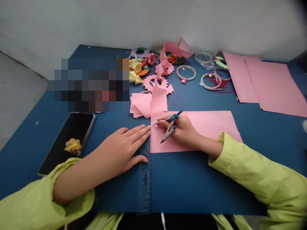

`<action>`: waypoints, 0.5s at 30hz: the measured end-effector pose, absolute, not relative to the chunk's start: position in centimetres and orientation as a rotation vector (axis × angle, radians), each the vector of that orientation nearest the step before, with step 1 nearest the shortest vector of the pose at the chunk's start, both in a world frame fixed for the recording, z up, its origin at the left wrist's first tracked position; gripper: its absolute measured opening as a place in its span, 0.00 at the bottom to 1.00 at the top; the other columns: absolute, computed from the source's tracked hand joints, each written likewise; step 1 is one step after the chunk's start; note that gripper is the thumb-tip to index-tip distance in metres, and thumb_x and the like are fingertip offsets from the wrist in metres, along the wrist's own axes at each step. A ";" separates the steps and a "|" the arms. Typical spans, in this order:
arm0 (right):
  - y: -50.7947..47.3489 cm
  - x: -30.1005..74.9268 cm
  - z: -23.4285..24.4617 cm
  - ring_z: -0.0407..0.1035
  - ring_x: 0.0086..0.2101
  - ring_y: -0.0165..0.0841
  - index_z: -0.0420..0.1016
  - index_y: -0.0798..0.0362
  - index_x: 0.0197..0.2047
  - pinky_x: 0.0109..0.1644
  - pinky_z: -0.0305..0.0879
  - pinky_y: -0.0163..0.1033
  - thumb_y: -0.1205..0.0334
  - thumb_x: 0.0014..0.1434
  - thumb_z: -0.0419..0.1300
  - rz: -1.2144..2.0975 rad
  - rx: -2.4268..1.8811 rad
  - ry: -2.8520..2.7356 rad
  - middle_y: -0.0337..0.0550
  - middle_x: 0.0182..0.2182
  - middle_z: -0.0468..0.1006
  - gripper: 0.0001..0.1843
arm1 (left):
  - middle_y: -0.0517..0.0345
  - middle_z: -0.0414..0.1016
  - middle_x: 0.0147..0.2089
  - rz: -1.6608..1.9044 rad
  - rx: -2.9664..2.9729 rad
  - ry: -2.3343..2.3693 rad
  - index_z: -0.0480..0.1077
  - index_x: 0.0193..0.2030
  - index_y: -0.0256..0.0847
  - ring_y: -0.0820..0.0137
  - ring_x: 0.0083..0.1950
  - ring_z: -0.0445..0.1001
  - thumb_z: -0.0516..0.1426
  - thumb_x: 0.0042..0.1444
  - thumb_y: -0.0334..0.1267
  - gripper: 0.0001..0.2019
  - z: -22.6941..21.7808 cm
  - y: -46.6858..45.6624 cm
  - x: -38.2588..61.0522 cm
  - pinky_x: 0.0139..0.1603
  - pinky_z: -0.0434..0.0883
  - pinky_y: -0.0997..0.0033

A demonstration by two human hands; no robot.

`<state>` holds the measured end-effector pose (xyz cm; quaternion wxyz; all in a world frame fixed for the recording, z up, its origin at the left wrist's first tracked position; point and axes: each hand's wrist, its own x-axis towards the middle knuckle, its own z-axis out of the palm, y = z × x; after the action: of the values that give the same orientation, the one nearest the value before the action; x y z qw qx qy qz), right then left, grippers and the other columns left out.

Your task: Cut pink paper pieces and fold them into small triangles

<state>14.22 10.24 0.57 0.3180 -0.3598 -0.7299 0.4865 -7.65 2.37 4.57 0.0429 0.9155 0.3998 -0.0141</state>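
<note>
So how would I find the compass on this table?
Look at the blue table, then the pink sheet lying nearest its front edge. At that sheet's left end the right hand holds the compass. Unlike the clear flat ruler beside it, it has two thin grey legs joined at a blue top.

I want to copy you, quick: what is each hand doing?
Left hand: open, flat against the ruler.
Right hand: closed, holding the compass.

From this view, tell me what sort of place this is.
Probably a paper-craft worktable: the right hand holds a compass on a pink sheet, with cut paper flowers and hoops behind.
</note>
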 end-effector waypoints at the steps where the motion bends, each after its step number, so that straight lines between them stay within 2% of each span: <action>1: 10.2 14.2 0.6 0.74 0.35 0.32 0.77 0.56 0.39 0.41 0.69 0.38 0.58 0.61 0.57 1.270 -0.945 -1.917 0.45 0.36 0.80 0.11 | 0.44 0.61 0.65 -0.038 2.800 1.222 0.61 0.63 0.34 0.54 0.63 0.65 0.45 0.64 0.54 0.29 4.6 2.4 -7.7 0.52 0.68 0.55; 5: 10.3 14.3 0.5 0.74 0.36 0.33 0.78 0.57 0.38 0.42 0.68 0.38 0.59 0.60 0.58 1.230 -0.940 -1.914 0.47 0.35 0.80 0.11 | 0.44 0.60 0.65 -0.056 2.809 1.223 0.61 0.63 0.34 0.53 0.63 0.65 0.46 0.64 0.54 0.29 4.7 2.4 -7.6 0.52 0.68 0.55; 10: 10.1 14.3 0.7 0.72 0.29 0.31 0.78 0.56 0.35 0.35 0.66 0.36 0.58 0.60 0.57 1.194 -0.973 -1.949 0.44 0.30 0.80 0.12 | 0.43 0.59 0.66 -0.103 2.836 1.227 0.62 0.62 0.32 0.52 0.63 0.64 0.46 0.64 0.53 0.29 4.7 2.3 -7.5 0.52 0.68 0.54; 15: 10.0 14.2 1.1 0.71 0.28 0.29 0.79 0.56 0.34 0.33 0.63 0.35 0.58 0.60 0.58 1.119 -1.008 -2.010 0.43 0.28 0.80 0.12 | 0.44 0.60 0.66 -0.039 2.791 1.233 0.59 0.64 0.35 0.53 0.64 0.64 0.45 0.64 0.54 0.30 4.5 2.2 -7.6 0.53 0.67 0.55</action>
<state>14.19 9.98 1.10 0.3095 -0.3817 -0.7609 0.4237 -7.64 2.21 4.53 0.0452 0.9137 0.4038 -0.0129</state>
